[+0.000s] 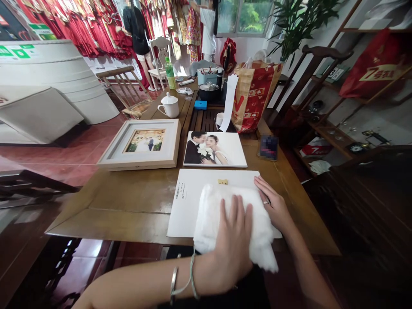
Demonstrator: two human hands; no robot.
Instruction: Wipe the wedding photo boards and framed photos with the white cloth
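Note:
My left hand (233,236) lies flat on a folded white towel (206,214), fingers stretched out and slightly spread. The towel covers much of a white panel (183,219) with a small gold-coloured piece and printed text on its face; one corner hangs past the table's front edge. My right hand (273,204) rests at the panel's right edge with its fingers extended; its thumb cannot be made out. Just beyond the panel lies a wedding photo print (222,150). Left of the print is a pale wooden picture frame (174,146) holding a smaller photo.
On the wooden table (128,197) stand a lidded white mug (169,105), a green bottle (169,73), a blue box (200,105) and a red-and-tan paper bag (254,94). A dark square object (268,148) lies at the right edge. Chairs surround the table; two people stand behind.

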